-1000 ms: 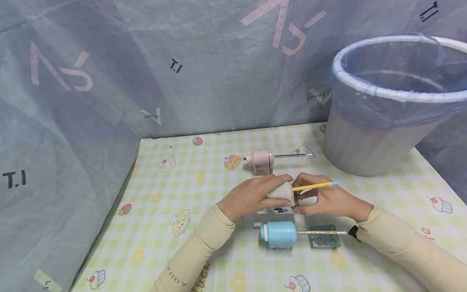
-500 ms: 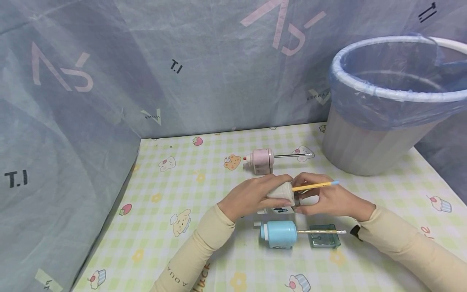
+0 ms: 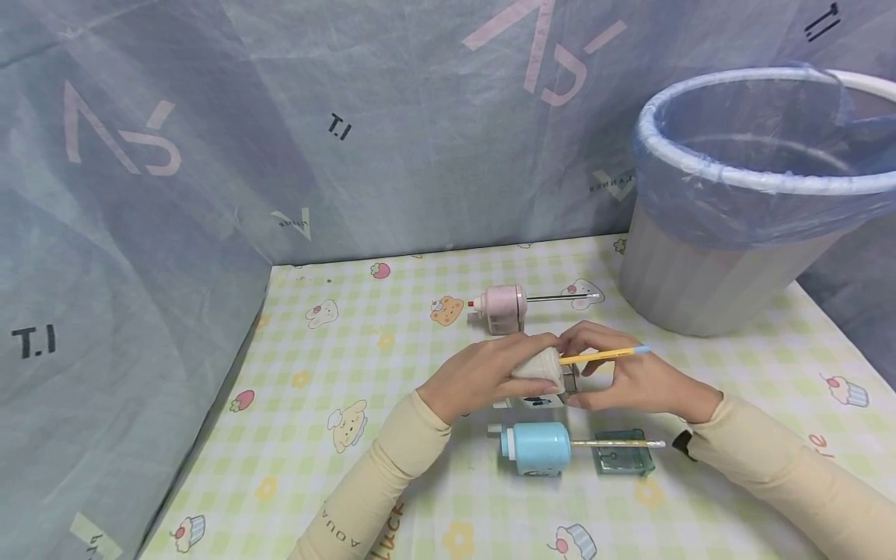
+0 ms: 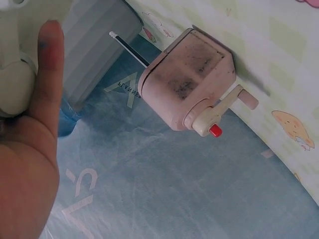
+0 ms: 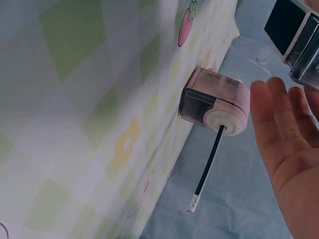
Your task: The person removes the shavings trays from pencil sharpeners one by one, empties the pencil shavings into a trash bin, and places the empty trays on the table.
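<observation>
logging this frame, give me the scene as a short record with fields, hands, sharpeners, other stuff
left hand: grips white sharpener
right hand: at the sharpener's front end, under the yellow pencil stuck in it
pink sharpener: behind hands, dark pencil inserted
blue sharpener: in front of hands, pencil inserted
bin: back right, bag-lined
surface: checked tablecloth

Both arms in long, close-fitting cream-beige sleeves, knit-like, smooth, ending at wrists. Left sleeve: dark printed letters "AQUA" near forearm's lower end, orange lettering partly visible beside it, cut off by frame edge. Right sleeve: plain, no print visible; small dark band or strap on underside at wrist, detail too small to tell. Left hand and right hand bare, no gloves, no rings visible. Bluish-dark smudge on one left fingertip in left wrist view.
</observation>
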The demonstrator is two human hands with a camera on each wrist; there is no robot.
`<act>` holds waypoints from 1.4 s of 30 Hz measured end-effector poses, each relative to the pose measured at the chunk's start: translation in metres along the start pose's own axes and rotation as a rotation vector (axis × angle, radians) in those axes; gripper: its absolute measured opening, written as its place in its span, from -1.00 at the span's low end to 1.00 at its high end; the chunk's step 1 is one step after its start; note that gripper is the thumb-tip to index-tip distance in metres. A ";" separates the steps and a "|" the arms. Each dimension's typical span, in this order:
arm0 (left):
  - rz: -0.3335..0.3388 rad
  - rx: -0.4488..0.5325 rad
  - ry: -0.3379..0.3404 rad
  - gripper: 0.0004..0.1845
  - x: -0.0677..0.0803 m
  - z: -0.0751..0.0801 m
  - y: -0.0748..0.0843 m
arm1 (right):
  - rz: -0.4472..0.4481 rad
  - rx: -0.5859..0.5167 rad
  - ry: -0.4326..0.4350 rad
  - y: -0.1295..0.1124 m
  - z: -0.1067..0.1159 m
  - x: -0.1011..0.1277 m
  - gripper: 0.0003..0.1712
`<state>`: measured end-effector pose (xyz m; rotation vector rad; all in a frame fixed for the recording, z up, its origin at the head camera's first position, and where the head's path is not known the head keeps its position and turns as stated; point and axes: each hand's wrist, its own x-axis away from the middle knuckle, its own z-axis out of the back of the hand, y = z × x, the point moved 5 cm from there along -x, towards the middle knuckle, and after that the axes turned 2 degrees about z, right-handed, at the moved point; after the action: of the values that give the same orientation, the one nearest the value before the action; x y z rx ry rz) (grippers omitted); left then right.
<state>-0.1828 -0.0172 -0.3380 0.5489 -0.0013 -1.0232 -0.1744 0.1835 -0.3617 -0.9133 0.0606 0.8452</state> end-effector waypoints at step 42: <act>0.207 -0.099 -0.014 -0.31 0.020 0.002 -0.037 | -0.027 -0.030 0.159 0.017 0.050 0.047 -0.39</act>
<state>-0.2026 -0.0495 -0.3578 0.4417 -0.0196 -0.8205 -0.1682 0.2537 -0.3589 -1.0059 0.1735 0.7489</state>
